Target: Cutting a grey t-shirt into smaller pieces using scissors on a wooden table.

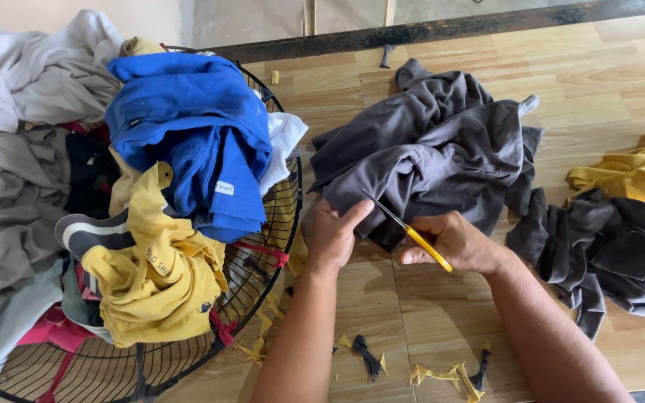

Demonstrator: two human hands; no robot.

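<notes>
A crumpled dark grey garment (442, 149) lies on the wooden table (606, 82). My left hand (331, 235) grips the garment's near edge, thumb pointing up along the fabric. My right hand (457, 242) holds yellow-handled scissors (412, 233) whose blades point up-left into the grey cloth just beside my left thumb. Whether the blades are apart is hard to tell.
A round black wire fan guard (281, 201) at left holds a heap of clothes: a blue shirt (195, 127), a yellow shirt (158, 276), grey and white pieces. Cut grey pieces (606, 250) and yellow cloth (636, 175) lie at right. Small scraps (427, 372) litter the near table.
</notes>
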